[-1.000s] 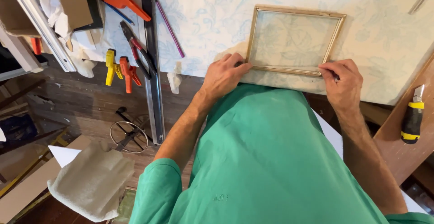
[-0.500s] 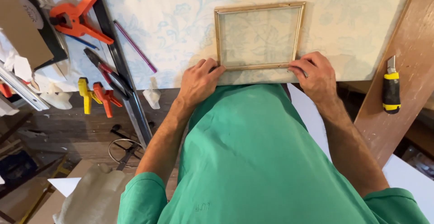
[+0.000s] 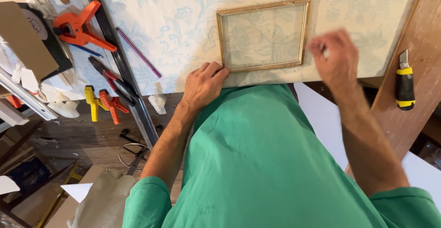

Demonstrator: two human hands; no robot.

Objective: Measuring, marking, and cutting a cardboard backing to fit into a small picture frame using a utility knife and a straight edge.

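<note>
While the left hand lies flat with its fingertips pressed against the near left corner of the gilt picture frame, gripping nothing, the right hand hangs blurred just beside the frame's right side, apart from it; its fingers look loosely curled, but whether they pinch anything I cannot tell. The frame lies flat near the front edge of the surface, and the pale blue floral paper covering that surface shows through its opening. As far as I can judge, the frame is laid in place on the paper and steadied; no cut or mark around it is visible, so any trimming looks not yet done.

Off to the left on the surface lie a purple pencil, a long dark metal rule, pliers with red handles and an orange spring clamp. Smaller yellow and orange clamps sit by the front left corner. On the right, a yellow and black utility knife rests on a sloping wooden plank. Below, a dark plank floor holds cardboard and scraps.
</note>
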